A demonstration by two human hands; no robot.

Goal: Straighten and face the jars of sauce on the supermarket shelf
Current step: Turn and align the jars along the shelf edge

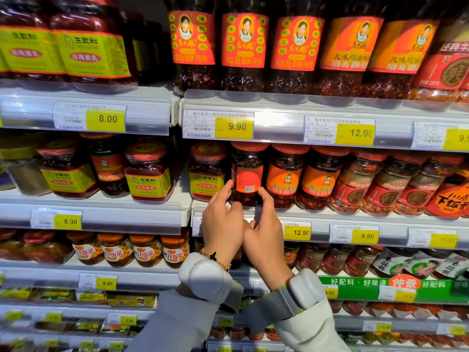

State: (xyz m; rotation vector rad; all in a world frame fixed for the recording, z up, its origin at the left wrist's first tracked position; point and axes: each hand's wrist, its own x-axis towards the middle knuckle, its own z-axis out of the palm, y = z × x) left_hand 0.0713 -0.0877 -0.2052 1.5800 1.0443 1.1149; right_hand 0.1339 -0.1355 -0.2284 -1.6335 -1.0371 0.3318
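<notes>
Jar in hand: my left hand (221, 214) and right hand (264, 226) pinch the backward-turned jar (247, 174) from either side, fingertips curled on the glass.
Position: at the front edge of the middle shelf (355, 219), just beside a yellow-labelled jar (207, 171) and an orange-labelled jar (285, 176).
Facing: its QR-code back panel shows; neighbours show fronts.
Risk: smooth glass could slip as I twist it, I judge.
Risk: crowded neighbours may get knocked or nudged over the shelf edge.
Materials: round glass body, red screw lid, glossy paper label, oily chilli inside.
Shelf: pale, with a clear plastic price strip.
</notes>
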